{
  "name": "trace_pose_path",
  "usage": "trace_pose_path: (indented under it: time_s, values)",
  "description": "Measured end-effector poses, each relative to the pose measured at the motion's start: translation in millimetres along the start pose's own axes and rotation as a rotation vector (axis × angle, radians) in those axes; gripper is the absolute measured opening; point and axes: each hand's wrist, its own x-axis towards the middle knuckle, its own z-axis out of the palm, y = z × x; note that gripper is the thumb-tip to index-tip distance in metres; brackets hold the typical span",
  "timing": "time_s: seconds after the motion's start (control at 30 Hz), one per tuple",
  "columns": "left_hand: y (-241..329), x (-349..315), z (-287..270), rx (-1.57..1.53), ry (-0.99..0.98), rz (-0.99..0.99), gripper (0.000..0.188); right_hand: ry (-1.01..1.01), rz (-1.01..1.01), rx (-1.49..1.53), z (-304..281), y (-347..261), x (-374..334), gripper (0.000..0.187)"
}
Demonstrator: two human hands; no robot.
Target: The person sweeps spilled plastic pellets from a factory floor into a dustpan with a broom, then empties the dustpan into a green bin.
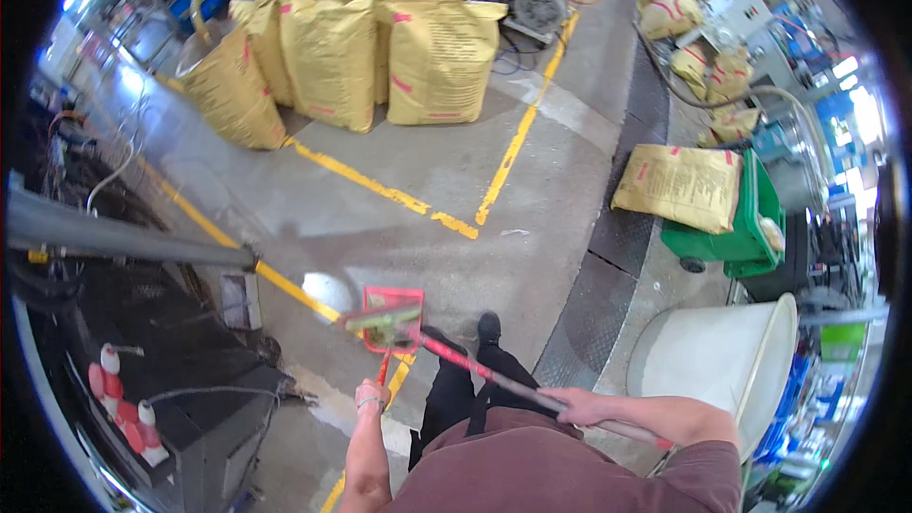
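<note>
My left hand (371, 397) is closed round the orange-red handle of a red dustpan (393, 294), which is on the floor just ahead of my feet. My right hand (576, 407) grips the long red and grey pole of a broom (475, 368). The pole slants from beside my right arm down to the left. Its greenish head (382, 318) is blurred and overlaps the dustpan's opening. What lies inside the pan is hard to make out.
Several full yellow-brown sacks (332, 62) stand ahead on the left. At right are a green wheeled bin (755, 218) with a sack (679, 185) on top and a large white tub (703, 351). Black machinery (190, 370) with a grey bar (133, 233) is at left. Yellow lines (513, 152) mark the floor.
</note>
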Motion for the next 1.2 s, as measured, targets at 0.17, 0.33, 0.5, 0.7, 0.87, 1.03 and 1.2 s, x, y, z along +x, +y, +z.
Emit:
trace_pose_path:
  time_s: [0.17,0.33,0.5,0.7,0.87,1.03,1.2]
  values:
    - [-15,1,3,0.022,0.024,-0.006,0.035,-0.190,0.170,0.179,-13,-4,-44,0.069]
    - [-18,-8,-6,-0.036,0.118,0.067,0.027,0.170,0.166,0.018,-37,22,-57,0.067]
    - [12,-18,-17,-0.081,0.135,0.080,0.029,0.609,0.095,-0.160,-111,50,-31,0.063]
    - [86,-18,-23,-0.024,0.133,0.069,0.030,0.703,0.150,0.202,-262,81,51,0.054]
    - [163,-14,-30,0.031,0.110,0.036,0.030,0.900,0.010,-0.145,-430,133,186,0.048]
    - [251,-12,-43,-0.102,0.039,-0.051,0.032,0.742,0.135,-0.135,-521,175,307,0.045]
    - [324,-21,-82,-0.159,0.021,-0.097,0.030,0.505,0.329,-0.260,-507,226,250,0.060]
